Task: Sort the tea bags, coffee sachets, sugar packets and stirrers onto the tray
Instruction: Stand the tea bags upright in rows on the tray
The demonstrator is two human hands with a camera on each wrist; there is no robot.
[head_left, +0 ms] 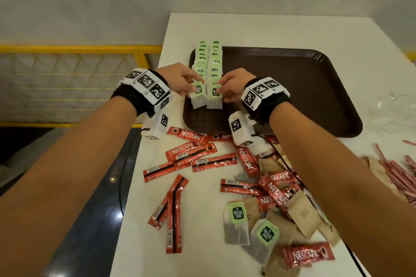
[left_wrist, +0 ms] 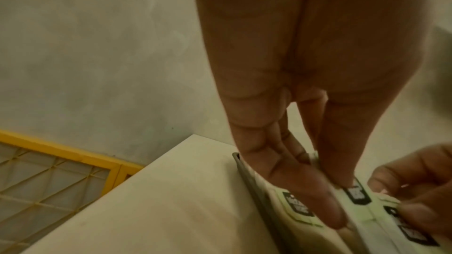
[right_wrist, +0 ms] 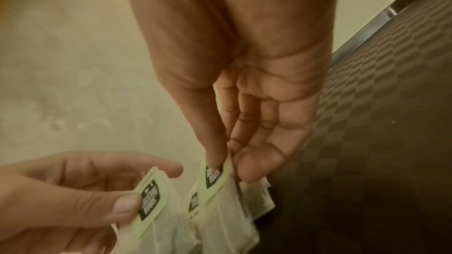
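Observation:
Two rows of green-tagged tea bags (head_left: 208,60) run along the left side of the brown tray (head_left: 292,87). My left hand (head_left: 188,83) pinches the tag of a tea bag (head_left: 198,94) at the near end of the left row. At the near end of the right row, my right hand (head_left: 228,90) pinches another tea bag (head_left: 215,96) by its tag. The right wrist view shows both pinches: the left hand's tea bag (right_wrist: 151,202) and the right hand's tea bag (right_wrist: 215,177). In the left wrist view my left fingers (left_wrist: 305,190) sit on blurred tags.
Red coffee sachets (head_left: 195,153) lie scattered on the white table (head_left: 202,198) in front of the tray, with two loose tea bags (head_left: 238,222) and brown sugar packets (head_left: 301,213). Red stirrers (head_left: 396,171) lie at the right. The table's left edge borders a yellow railing (head_left: 78,49).

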